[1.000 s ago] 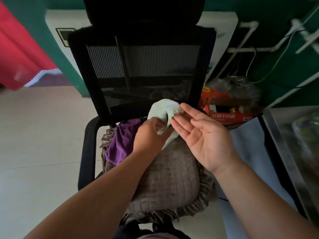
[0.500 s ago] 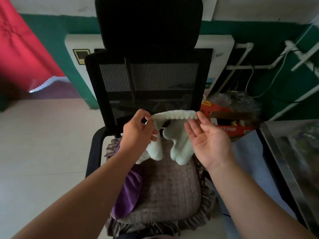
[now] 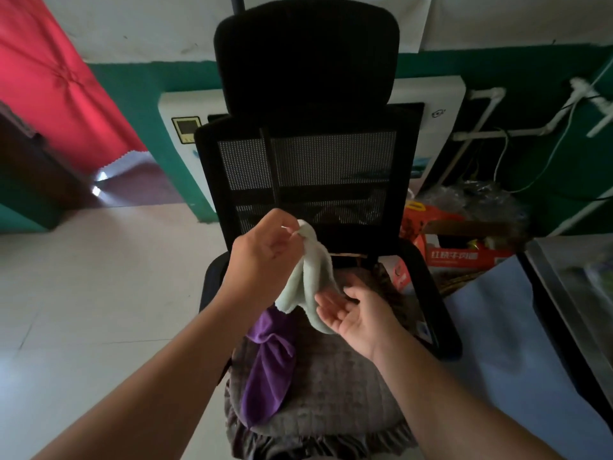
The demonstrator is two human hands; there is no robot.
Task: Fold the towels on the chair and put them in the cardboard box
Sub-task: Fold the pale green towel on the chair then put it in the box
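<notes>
Counting two towels: green towel in left hand, purple towel.

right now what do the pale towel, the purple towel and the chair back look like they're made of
Pale green towel: soft, fluffy pile, likely microfibre or terry; it droops limply from the left hand.
Purple towel: smoother cloth with a slight sheen, probably microfibre; it lies crumpled on the seat.
Chair back: black see-through mesh in a matte black frame that looks like plastic.
</notes>
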